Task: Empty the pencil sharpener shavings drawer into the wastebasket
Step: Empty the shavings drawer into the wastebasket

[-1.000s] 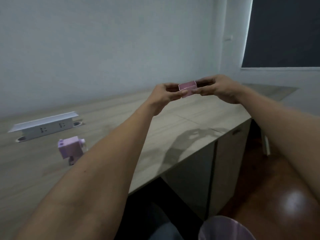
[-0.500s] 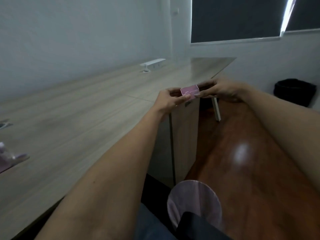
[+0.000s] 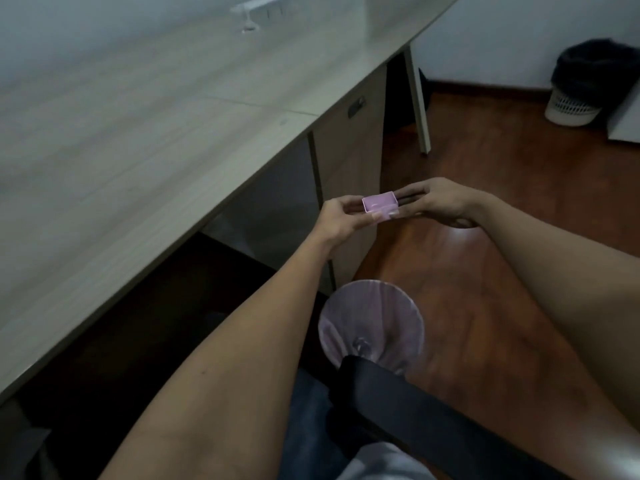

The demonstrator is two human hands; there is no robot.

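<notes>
Shavings drawer (image 3: pixel 379 203), frame centre: I pinch it between the fingers of my left hand (image 3: pixel 341 220) and right hand (image 3: pixel 441 206), beyond the table (image 3: pixel 138 133) edge. Carrying step; next, reach the wastebasket (image 3: pixel 585 81), upper right, and tip.

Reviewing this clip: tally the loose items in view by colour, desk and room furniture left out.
Pink: 2, the shavings drawer held between left hand and right hand, and a round pink disc near the chair.
White: 2, wastebasket, power strip.
Total: 4
</notes>
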